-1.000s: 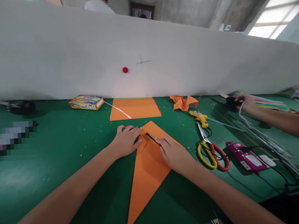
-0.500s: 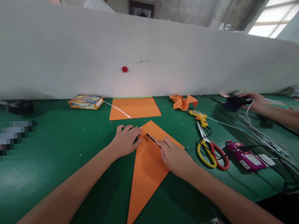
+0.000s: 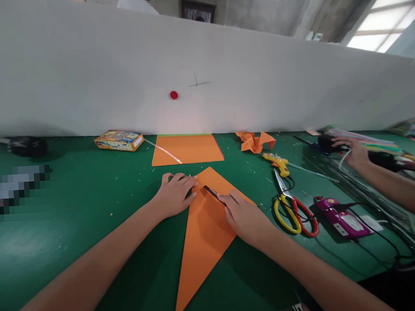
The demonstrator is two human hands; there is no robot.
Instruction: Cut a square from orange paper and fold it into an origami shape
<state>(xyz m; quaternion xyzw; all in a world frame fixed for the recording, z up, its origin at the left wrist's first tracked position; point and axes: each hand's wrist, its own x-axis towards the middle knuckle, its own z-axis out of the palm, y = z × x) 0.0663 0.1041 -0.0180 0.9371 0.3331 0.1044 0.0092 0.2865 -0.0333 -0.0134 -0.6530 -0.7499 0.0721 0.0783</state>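
Observation:
A kite-shaped sheet of folded orange paper lies on the green table, its long point toward me. My left hand rests at the paper's upper left edge, palm down, thumb and fingers apart, fingertips touching it. In my right hand is a slim dark tool with a flat tip, pinched between thumb and fingers; its exact kind I cannot make out. That tip points up and left over the paper's upper part. The hand covers the tool's other end and part of the paper's right side.
Right of my hand lie scissors, a yellow glue gun, folded orange paper and a purple power device with cables. Behind are stacked orange sheets and a small box. Another person's hand holds a black object.
My right hand and its tool have shifted very slightly to the right. My left hand stays put. The other person's arm at the right has moved lower.

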